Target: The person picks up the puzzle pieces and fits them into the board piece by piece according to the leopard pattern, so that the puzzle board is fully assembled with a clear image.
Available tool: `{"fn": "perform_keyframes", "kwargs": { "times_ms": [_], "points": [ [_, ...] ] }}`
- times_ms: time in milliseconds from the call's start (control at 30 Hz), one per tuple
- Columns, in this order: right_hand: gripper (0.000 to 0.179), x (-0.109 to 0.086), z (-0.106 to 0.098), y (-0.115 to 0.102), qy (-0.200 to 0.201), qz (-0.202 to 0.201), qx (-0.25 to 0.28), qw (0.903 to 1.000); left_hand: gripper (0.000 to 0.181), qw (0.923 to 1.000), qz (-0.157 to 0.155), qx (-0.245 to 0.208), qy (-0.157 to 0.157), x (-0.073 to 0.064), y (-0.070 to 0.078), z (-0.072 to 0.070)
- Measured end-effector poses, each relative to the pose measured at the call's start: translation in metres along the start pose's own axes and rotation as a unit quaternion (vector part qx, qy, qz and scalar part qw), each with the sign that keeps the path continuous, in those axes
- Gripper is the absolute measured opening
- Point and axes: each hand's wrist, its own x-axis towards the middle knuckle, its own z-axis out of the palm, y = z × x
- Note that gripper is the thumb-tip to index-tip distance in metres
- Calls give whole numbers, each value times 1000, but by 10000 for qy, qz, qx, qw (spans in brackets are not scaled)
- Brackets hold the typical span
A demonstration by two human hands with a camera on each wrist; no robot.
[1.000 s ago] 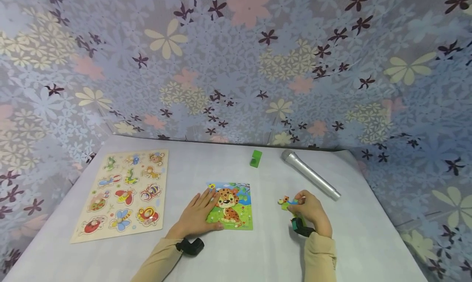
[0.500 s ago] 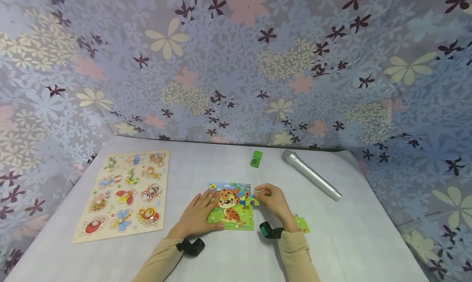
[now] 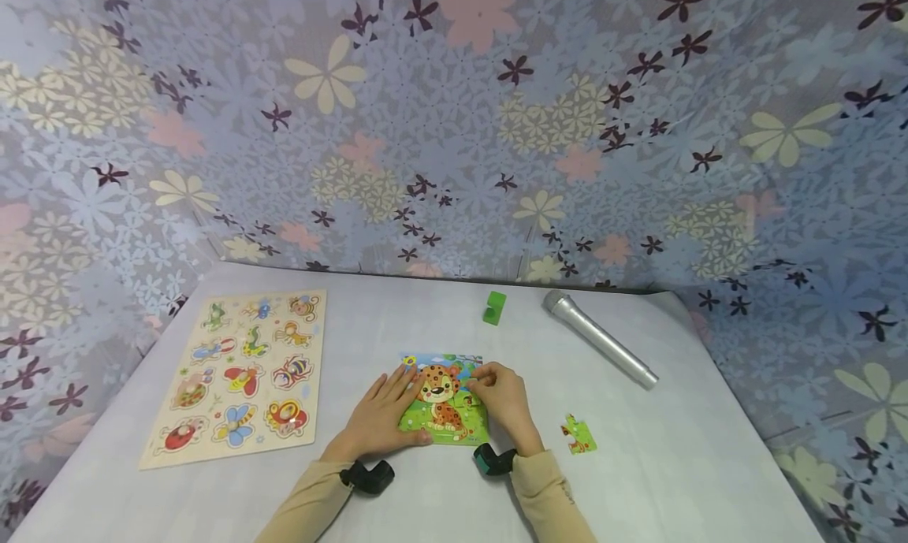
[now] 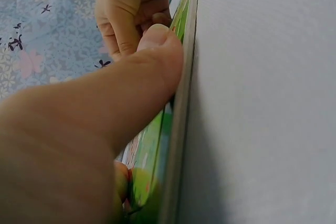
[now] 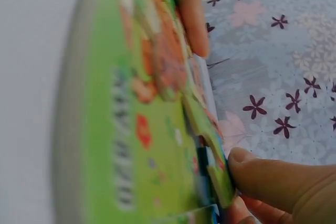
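A leopard jigsaw puzzle point(image 3: 454, 439) lies in its square tray at the middle of the table in the head view. My left hand point(image 3: 381, 417) rests on the puzzle's left side, fingers straight and spread, with the thumb along the near edge. At the right side, my right hand point(image 3: 502, 397) pinches a jigsaw piece point(image 5: 221, 182) between thumb and fingers. This piece sits tilted over the tray, partly raised above the surrounding picture in the right wrist view. Another jigsaw piece point(image 3: 582, 436), green with leopard spots, lies loose on the table to the right.
A wooden insect peg puzzle point(image 3: 206, 452) takes up the table's left side. Behind the jigsaw lies a small green block point(image 3: 494, 308). A silver microphone point(image 3: 603, 340) lies slanted at the back right. Floral cloth point(image 3: 454, 133) rises behind the table.
My right hand has carried the jigsaw piece leftward from the right of the table to the jigsaw's right side. The loose piece is now uncovered. My left hand has stayed put.
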Motion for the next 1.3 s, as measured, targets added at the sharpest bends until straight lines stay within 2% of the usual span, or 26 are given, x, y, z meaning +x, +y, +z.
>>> {"fn": "perform_keyframes", "kwargs": {
  "times_ms": [333, 600, 867, 1067, 1167, 1300],
  "points": [
    [17, -2, 7, -2, 207, -92, -810, 9965, 96, 10000, 20, 49, -16, 1, -2, 1],
    [18, -4, 6, -4, 87, 85, -912, 9958, 97, 9999, 57, -54, 114, 0, -2, 3],
    [17, -3, 7, -2, 156, 2, -950, 9954, 97, 9997, 112, -60, 198, -1, -1, 0],
    [19, -1, 9, -1, 342, -98, -1129, 9930, 97, 9994, 160, -46, 318, -1, -4, 4],
    [19, 2, 7, 2, 336, -134, -1034, 9940, 96, 9994, 126, 11, 319, 0, -5, 5],
    [18, 6, -8, 11, 88, -186, -450, 9988, 96, 9998, 71, -59, 160, 0, -2, 4]
  ]
}}
